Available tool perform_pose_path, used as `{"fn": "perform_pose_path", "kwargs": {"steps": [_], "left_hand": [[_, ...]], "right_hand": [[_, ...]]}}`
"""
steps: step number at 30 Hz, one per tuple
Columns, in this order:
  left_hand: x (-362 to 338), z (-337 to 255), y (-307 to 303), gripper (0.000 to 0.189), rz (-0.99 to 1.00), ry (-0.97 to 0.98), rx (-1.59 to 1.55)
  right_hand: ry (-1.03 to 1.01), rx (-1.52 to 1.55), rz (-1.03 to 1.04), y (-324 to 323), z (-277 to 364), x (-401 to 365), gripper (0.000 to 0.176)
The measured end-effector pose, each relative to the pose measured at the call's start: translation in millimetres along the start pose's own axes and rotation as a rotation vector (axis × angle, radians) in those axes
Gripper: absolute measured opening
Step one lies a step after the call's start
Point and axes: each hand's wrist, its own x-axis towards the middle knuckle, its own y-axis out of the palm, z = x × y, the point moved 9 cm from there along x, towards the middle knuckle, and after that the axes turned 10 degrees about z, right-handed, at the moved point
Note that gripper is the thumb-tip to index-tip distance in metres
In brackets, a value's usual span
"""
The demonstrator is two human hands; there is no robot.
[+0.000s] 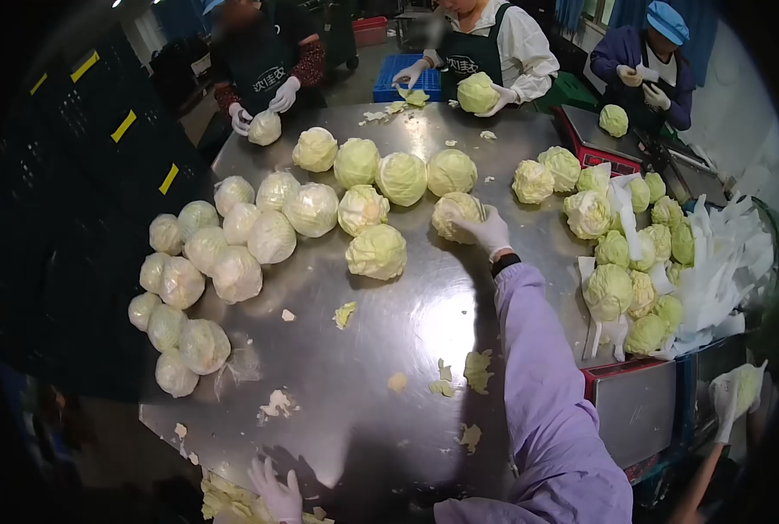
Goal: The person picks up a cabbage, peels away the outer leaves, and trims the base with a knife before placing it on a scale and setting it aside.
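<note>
Cabbage [452,216] rests on the metal table [389,341], directly off the fingertips of the outstretched right hand [489,232], lying to their left. That hand comes in from the near right: its gloved fingers and thumb are bent part-way closed against the right flank, so it has hold of that side only, and the left flank is uncovered. Whether the grip bears any weight cannot be told. The cabbage is nearly round, with no long axis clear enough to line a grip up with. Just beyond it sits a green cabbage [451,172]; a looser-leaved cabbage [376,251] lies off to its left and closer to the person, apart from it. The right hand is much the nearer one. The left hand [276,493] is well apart, low at the table's near edge beside a heap of loose leaves [224,499], its fingers spread and nothing seen in it. Film-covered cabbages [237,274] cluster along the table's left side, well away from both hands.
</note>
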Motion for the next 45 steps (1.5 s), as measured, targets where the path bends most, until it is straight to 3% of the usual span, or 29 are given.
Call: {"fn": "perform_pose_path", "kwargs": {"steps": [2,3,5,9,11,12,13,14,15,17,19,21,23,24,25,26,28,29,31,33,34,35,37,39,41,42,43,44,45], "left_hand": [[27.4,-50.5,10.6,0.065,0.037,0.095,-0.105],[40.6,-75.2,15.4,0.068,0.09,0.148,-0.119],[59.7,-140.3,10.2,0.067,0.091,0.345,-0.206],[82.6,-232.2,17.6,0.064,0.127,0.528,-0.362],[83.3,-253.7,28.6,0.062,0.098,0.573,-0.454],[85.4,-261.0,40.6,0.061,0.15,0.578,-0.514],[85.9,-267.1,47.4,0.06,0.204,0.587,-0.572],[83.8,-269.3,45.9,0.06,0.176,0.58,-0.562],[80.2,-270.9,50.9,0.058,0.21,0.576,-0.587],[75.8,-267.3,56.5,0.056,0.229,0.577,-0.605],[72.0,-253.5,64.3,0.057,0.287,0.529,-0.714],[69.6,-240.6,63.1,0.051,0.278,0.502,-0.686],[66.5,-220.0,70.5,0.049,0.377,0.343,-0.78],[64.7,-214.3,71.6,0.049,0.381,0.335,-0.779],[63.9,-206.9,81.2,0.05,0.454,0.257,-0.979],[61.3,-201.2,92.1,0.05,0.529,0.173,-1.178],[63.3,-205.2,91.7,0.053,0.56,0.237,-1.22],[62.0,-209.9,87.3,0.055,0.578,0.305,-1.262],[58.3,-223.2,82.6,0.063,0.709,0.303,-1.302],[48.7,-233.9,97.1,0.073,0.964,0.089,-1.756],[41.5,-241.2,102.7,0.086,1.098,0.107,-1.89],[32.5,-238.4,104.4,0.086,1.102,0.094,-1.896],[17.3,-244.6,87.1,0.094,1.167,0.109,-2.282],[0.4,-215.1,80.4,0.098,1.075,0.042,-2.185],[-16.5,-164.9,78.1,0.097,0.918,-0.011,-2.052],[-24.9,-148.9,72.9,0.097,0.907,-0.021,-2.06],[-26.4,-127.0,64.0,0.094,0.779,-0.015,-2.013],[-27.8,-103.3,53.7,0.093,0.643,-0.013,-1.961],[-36.7,-78.4,54.8,0.091,0.593,-0.147,-2.0]], "right_hand": [[-0.071,0.23,-0.032,-8.1,-16.9,-10.8,0.073],[-0.07,0.225,-0.035,-12.2,-26.8,-16.8,0.073],[-0.111,0.533,0.082,-8.3,-44.3,-33.1,0.069],[0.06,0.535,0.064,-20.3,-91.1,-67.7,0.058],[-0.014,0.442,0.114,-32.4,-52.2,-74.2,0.061],[0.083,0.393,0.176,-31.6,-45.1,-72.0,0.067],[0.18,0.341,0.235,-26.6,-47.2,-67.0,0.073],[0.15,0.304,0.193,-19.2,-47.4,-52.5,0.088],[0.128,0.316,0.201,0.8,-51.5,-36.9,0.088],[-0.157,0.071,0.129,26.8,-34.5,-13.9,0.101],[-0.127,0.133,0.214,54.6,-10.2,-15.8,0.099],[0.119,0.354,0.512,75.0,9.7,-40.5,0.093],[0.1,0.392,0.492,88.7,-8.1,-36.6,0.082],[-0.046,0.487,0.434,86.7,-4.2,-38.4,0.078],[-0.192,0.577,0.37,80.1,-1.4,-40.7,0.075],[-0.181,0.571,0.369,79.7,-11.5,-43.6,0.075],[-0.05,0.818,0.572,84.1,-12.6,-79.3,0.071],[-0.018,0.816,0.56,76.4,-14.9,-104.5,0.071],[0.318,0.895,0.842,82.4,10.7,-183.6,0.078],[0.27,0.689,0.91,67.4,69.0,-247.1,0.087],[0.1,0.654,1.003,82.4,78.6,-271.8,0.083],[-0.073,0.617,1.094,94.8,85.2,-298.9,0.08],[0.101,0.525,1.251,113.2,78.7,-335.6,0.081],[0.001,0.565,1.047,79.4,87.4,-316.7,0.068],[-0.053,0.167,0.573,48.3,23.7,-281.6,0.063],[0.13,0.156,0.384,27.5,-4.3,-272.8,0.058],[-0.215,-0.227,0.103,7.3,-9.9,-276.7,0.05],[-0.134,-0.311,0.17,16.0,-23.9,-287.9,0.047],[-0.056,-0.394,0.244,30.0,-35.1,-302.9,0.044]]}}
